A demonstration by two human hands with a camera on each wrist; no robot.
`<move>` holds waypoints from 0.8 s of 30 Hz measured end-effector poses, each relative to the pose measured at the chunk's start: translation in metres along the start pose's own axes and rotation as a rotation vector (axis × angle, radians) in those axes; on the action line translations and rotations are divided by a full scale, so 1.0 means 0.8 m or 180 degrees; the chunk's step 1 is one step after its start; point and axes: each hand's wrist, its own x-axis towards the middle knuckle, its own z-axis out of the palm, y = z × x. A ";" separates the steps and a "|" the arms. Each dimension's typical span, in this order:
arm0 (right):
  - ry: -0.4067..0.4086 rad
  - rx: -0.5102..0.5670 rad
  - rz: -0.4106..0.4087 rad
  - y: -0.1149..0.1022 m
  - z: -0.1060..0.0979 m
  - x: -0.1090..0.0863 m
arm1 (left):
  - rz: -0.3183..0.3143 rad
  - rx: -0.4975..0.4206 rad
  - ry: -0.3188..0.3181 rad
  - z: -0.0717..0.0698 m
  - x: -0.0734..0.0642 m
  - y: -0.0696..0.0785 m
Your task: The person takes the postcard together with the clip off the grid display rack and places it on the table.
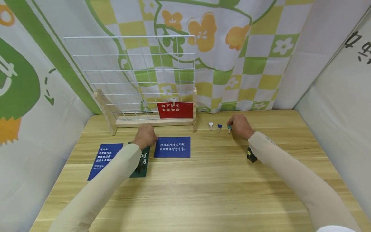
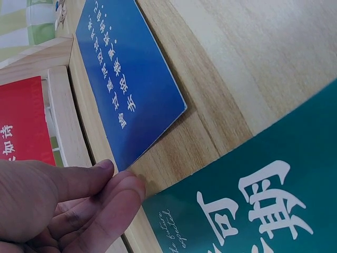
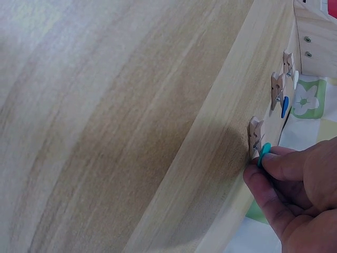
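My left hand (image 1: 146, 136) is at the upper left corner of a blue card (image 1: 172, 147) with white writing. In the left wrist view, thumb and index finger pinch that corner. A dark green card (image 2: 247, 195) lies beside it, partly under my left forearm in the head view. My right hand (image 1: 240, 125) pinches the teal top of a small wooden clothespin (image 3: 255, 132). To its left lie a clothespin with a dark blue heart (image 1: 219, 126) and one with a white heart (image 1: 211, 125).
A white wire grid (image 1: 139, 69) on a wooden stand (image 1: 153, 122) stands at the back. A red card (image 1: 175, 110) is clipped low on its right side. Another blue card (image 1: 104, 158) lies at the left. A black band (image 1: 251, 155) shows by the right wrist.
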 end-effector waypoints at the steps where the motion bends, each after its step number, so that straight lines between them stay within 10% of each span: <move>1: -0.0002 0.0002 -0.0006 0.000 0.000 0.000 | -0.0004 -0.0003 -0.0004 0.000 0.000 0.000; 24: -0.0066 -0.0035 0.0144 -0.020 -0.035 0.002 | 0.0361 0.0023 0.0541 -0.025 -0.007 -0.009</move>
